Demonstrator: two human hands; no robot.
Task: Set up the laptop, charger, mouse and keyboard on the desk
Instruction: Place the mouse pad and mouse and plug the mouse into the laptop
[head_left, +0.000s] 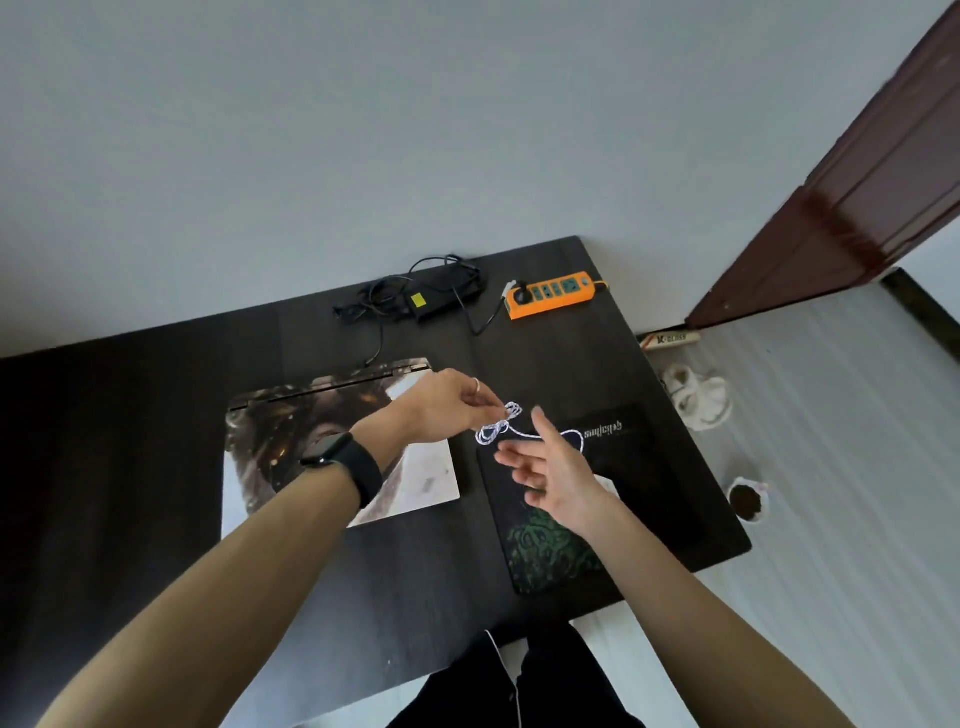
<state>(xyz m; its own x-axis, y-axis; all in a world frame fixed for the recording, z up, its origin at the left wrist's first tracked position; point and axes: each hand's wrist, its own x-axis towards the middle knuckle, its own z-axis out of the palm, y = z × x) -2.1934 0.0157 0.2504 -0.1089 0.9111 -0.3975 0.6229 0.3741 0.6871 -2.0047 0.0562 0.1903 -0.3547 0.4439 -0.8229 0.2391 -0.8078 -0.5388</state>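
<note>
A closed laptop (291, 426) with a picture on its lid lies on the dark desk (130, 467). My left hand (447, 410) hovers over its right side and pinches a bundled white braided cable (498, 426). The cable trails right above a black mouse pad (566, 540) with a green pattern. My right hand (550, 467) is open, fingers spread, just below the cable and over the pad. A white thing shows partly behind my right wrist; I cannot tell what it is. The black charger (421, 301) with tangled cord lies at the desk's back edge.
An orange power strip (550, 293) lies at the back right of the desk, with a plug in it. A brown door (857, 197) stands at the right. On the floor are white shoes (698, 397) and a small cup (748, 501).
</note>
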